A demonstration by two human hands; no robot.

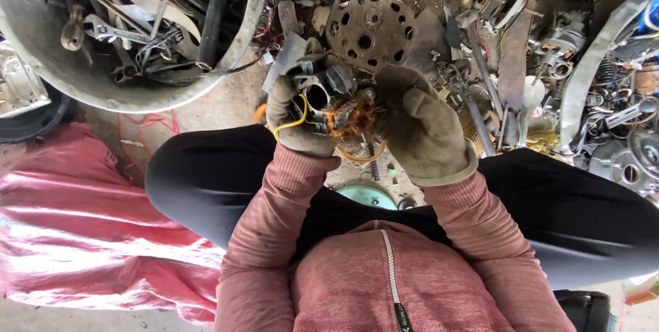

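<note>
Gripping a small motor part at frame centre, your gloved left hand curls shut around its dark metal body, a yellow wire looping over the glove. Your gloved right hand closes on the copper winding at the part's 3 o'clock side. A perforated disc lies at 12 o'clock, a tub of scrap tools at 10 o'clock, a pink sack at 8 o'clock.

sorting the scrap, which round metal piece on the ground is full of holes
The rusty perforated disc just beyond the gloved hands; the hubcap-like rounds at far right lack such holes.
</note>
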